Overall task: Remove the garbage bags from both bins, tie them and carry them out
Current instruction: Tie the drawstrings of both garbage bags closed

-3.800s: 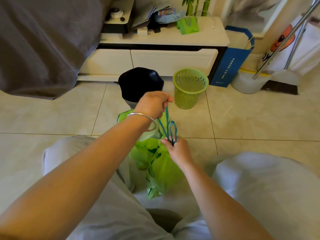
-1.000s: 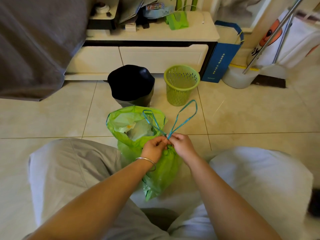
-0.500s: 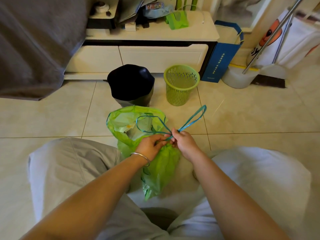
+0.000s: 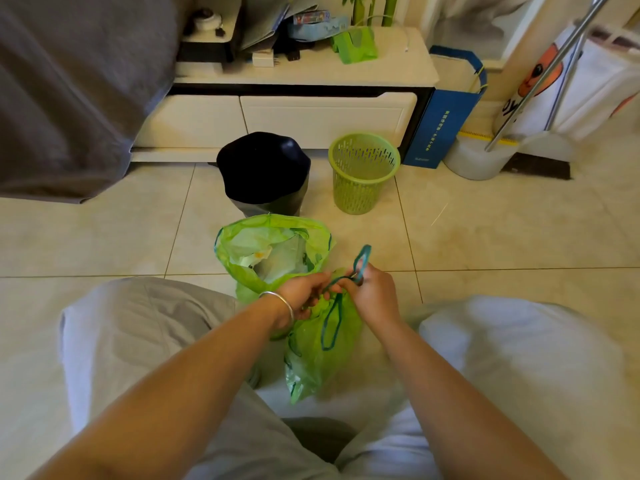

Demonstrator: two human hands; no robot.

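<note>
Both hands' grips, left hand and right hand, pinch the drawstring of the trash-filled green bag.

Left hand fingers hidden (curled behind drawstring).

Home living room: glossy beige tiled floor, low white TV cabinet with drawers, grey fabric sofa edge, metal-handled broom.
</note>
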